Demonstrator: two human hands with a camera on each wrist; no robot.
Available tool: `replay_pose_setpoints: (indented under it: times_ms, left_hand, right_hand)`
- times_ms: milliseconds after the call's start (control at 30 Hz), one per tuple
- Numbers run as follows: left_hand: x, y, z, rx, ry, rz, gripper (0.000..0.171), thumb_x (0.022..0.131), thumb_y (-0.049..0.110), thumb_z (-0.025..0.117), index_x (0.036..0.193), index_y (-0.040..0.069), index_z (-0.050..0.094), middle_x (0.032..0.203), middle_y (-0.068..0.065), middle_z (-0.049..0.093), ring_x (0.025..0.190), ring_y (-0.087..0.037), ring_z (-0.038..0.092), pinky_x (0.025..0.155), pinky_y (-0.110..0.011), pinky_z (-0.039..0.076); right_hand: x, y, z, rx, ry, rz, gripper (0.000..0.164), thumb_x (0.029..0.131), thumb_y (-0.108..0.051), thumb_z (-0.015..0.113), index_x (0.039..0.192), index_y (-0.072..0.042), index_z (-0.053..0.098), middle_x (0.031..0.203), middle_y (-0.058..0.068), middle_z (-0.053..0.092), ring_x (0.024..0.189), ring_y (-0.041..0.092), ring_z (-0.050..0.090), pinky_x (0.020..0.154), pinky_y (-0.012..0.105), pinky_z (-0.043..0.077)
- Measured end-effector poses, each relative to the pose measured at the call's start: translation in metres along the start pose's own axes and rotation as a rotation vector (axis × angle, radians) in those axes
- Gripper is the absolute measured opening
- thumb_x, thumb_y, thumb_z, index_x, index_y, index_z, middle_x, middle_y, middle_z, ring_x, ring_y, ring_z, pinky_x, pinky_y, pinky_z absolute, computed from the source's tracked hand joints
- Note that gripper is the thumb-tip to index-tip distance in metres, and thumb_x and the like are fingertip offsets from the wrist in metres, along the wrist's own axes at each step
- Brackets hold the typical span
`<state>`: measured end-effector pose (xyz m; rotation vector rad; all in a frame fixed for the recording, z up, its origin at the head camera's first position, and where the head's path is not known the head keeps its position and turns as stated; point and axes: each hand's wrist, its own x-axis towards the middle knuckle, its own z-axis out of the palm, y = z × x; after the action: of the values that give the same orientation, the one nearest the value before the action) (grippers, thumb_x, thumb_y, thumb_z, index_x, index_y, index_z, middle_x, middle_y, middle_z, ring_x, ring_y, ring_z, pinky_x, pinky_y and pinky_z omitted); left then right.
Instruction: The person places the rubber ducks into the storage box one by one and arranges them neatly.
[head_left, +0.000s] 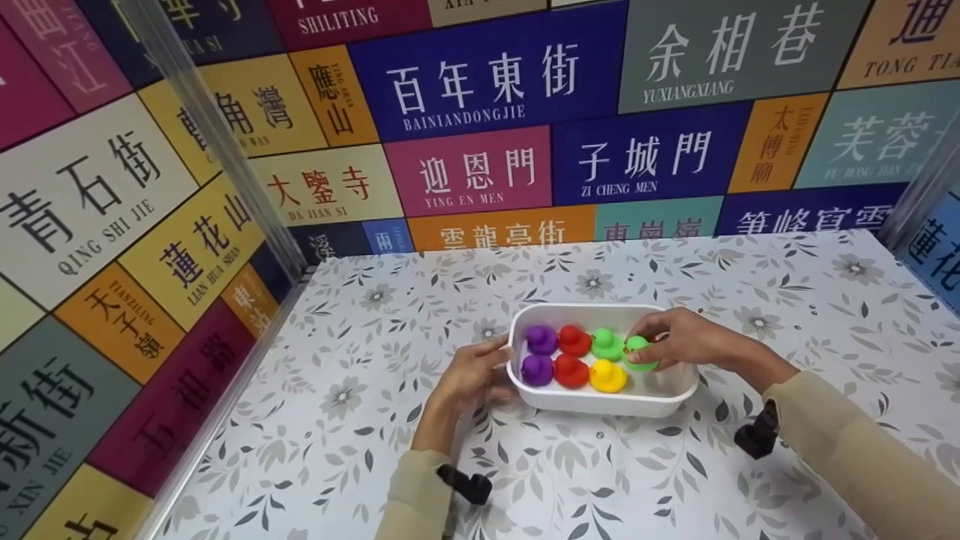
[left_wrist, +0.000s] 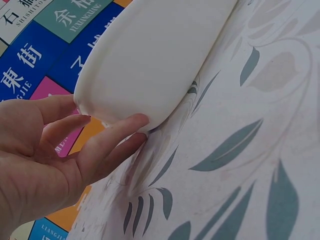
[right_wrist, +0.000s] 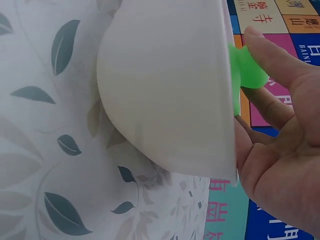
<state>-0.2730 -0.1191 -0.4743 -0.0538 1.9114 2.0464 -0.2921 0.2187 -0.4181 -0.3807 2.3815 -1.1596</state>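
Note:
A white tub (head_left: pixel 600 403) stands on the table with rubber ducks in two rows. At its left end are a back purple duck (head_left: pixel 541 340) and a front purple duck (head_left: pixel 537 370). Beside them come a back red duck (head_left: pixel 574 341) and a front red duck (head_left: pixel 571 371), then a green duck (head_left: pixel 606 345) behind a yellow duck (head_left: pixel 608 376). My right hand (head_left: pixel 686 337) pinches another green duck (head_left: pixel 640 356) inside the tub, right of the first; it shows above the rim in the right wrist view. My left hand (head_left: pixel 469 375) touches the tub's left end with extended fingers (left_wrist: pixel 120 127).
The table (head_left: pixel 360 420) has a white covering with grey leaves and flowers. Behind it and to the left rise wall panels (head_left: pixel 480 172) of coloured blocks with Chinese lettering. A clear upright edge (head_left: pixel 232 150) stands at the left corner.

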Motion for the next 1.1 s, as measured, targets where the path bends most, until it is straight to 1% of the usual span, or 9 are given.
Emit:
replay_pose_setpoints:
  times_ms: [200, 333, 433, 533, 600, 733, 867, 933, 1100]
  left_hand:
    - [0.0, 0.0, -0.001, 0.001, 0.014, -0.012, 0.048, 0.098, 0.017, 0.061, 0.145, 0.013, 0.052, 0.138, -0.024, 0.06, 0.095, -0.026, 0.074, 0.062, -0.031, 0.065]
    - [0.002, 0.0, -0.002, -0.003, 0.011, -0.013, 0.048, 0.099, 0.017, 0.06, 0.146, 0.013, 0.052, 0.142, -0.024, 0.056, 0.098, -0.026, 0.073, 0.064, -0.032, 0.066]
    - [0.003, 0.0, -0.002, 0.001, 0.014, -0.011, 0.047, 0.099, 0.017, 0.06, 0.145, 0.015, 0.053, 0.142, -0.022, 0.057, 0.095, -0.026, 0.073, 0.06, -0.03, 0.064]
    - [0.002, 0.0, -0.001, 0.011, 0.016, -0.002, 0.046, 0.098, 0.017, 0.061, 0.144, 0.016, 0.055, 0.142, -0.021, 0.058, 0.091, -0.024, 0.073, 0.055, -0.026, 0.062]
    - [0.001, -0.001, 0.0, 0.001, 0.013, 0.005, 0.046, 0.098, 0.015, 0.061, 0.144, 0.014, 0.055, 0.141, -0.021, 0.058, 0.091, -0.024, 0.073, 0.054, -0.026, 0.062]
    - [0.001, -0.001, 0.001, -0.02, 0.013, 0.015, 0.046, 0.098, 0.013, 0.06, 0.144, 0.011, 0.054, 0.142, -0.022, 0.057, 0.093, -0.026, 0.073, 0.058, -0.029, 0.064]
    - [0.0, -0.002, 0.001, -0.016, 0.008, 0.014, 0.046, 0.099, 0.014, 0.059, 0.144, 0.011, 0.054, 0.143, -0.023, 0.056, 0.097, -0.027, 0.073, 0.06, -0.031, 0.065]
    - [0.001, -0.002, 0.001, -0.012, 0.008, 0.01, 0.046, 0.099, 0.015, 0.06, 0.145, 0.011, 0.053, 0.142, -0.024, 0.056, 0.096, -0.027, 0.073, 0.059, -0.031, 0.065]
    - [0.001, -0.002, 0.001, -0.004, 0.02, 0.004, 0.047, 0.098, 0.016, 0.061, 0.144, 0.012, 0.054, 0.141, -0.025, 0.057, 0.091, -0.026, 0.073, 0.056, -0.028, 0.064]
  right_hand:
    - [-0.001, -0.004, 0.001, -0.077, -0.027, -0.016, 0.043, 0.086, -0.031, 0.08, 0.116, -0.005, 0.065, 0.108, 0.009, 0.062, 0.094, 0.019, 0.058, 0.077, 0.03, 0.064]
    - [0.002, -0.007, 0.0, -0.143, -0.04, -0.019, 0.038, 0.085, -0.025, 0.081, 0.113, -0.005, 0.065, 0.112, 0.013, 0.065, 0.101, 0.024, 0.057, 0.078, 0.027, 0.061]
    - [0.005, -0.008, -0.001, -0.191, -0.056, -0.006, 0.037, 0.084, -0.02, 0.081, 0.112, -0.004, 0.065, 0.114, 0.014, 0.067, 0.105, 0.026, 0.055, 0.08, 0.026, 0.057]
    - [0.006, -0.009, -0.002, -0.226, -0.088, 0.007, 0.035, 0.082, -0.013, 0.081, 0.112, -0.003, 0.065, 0.111, 0.013, 0.066, 0.101, 0.025, 0.054, 0.081, 0.026, 0.055]
    - [0.007, -0.009, -0.001, -0.237, -0.108, 0.001, 0.034, 0.081, -0.008, 0.08, 0.111, -0.002, 0.066, 0.109, 0.013, 0.066, 0.098, 0.023, 0.054, 0.08, 0.026, 0.055]
    - [0.008, -0.01, 0.002, -0.238, -0.134, -0.045, 0.034, 0.077, -0.002, 0.079, 0.108, 0.002, 0.066, 0.108, 0.015, 0.067, 0.095, 0.021, 0.056, 0.08, 0.025, 0.056]
    - [0.007, -0.009, 0.004, -0.244, -0.129, -0.086, 0.033, 0.074, 0.002, 0.078, 0.105, 0.003, 0.066, 0.103, 0.015, 0.069, 0.092, 0.019, 0.057, 0.081, 0.025, 0.055]
    - [0.007, -0.01, 0.005, -0.269, -0.124, -0.094, 0.031, 0.073, 0.005, 0.078, 0.102, 0.003, 0.066, 0.1, 0.013, 0.069, 0.09, 0.018, 0.057, 0.082, 0.026, 0.055]
    - [0.007, -0.013, 0.008, -0.366, -0.128, -0.073, 0.03, 0.07, 0.01, 0.076, 0.097, -0.001, 0.065, 0.096, 0.009, 0.067, 0.088, 0.019, 0.055, 0.085, 0.03, 0.053]
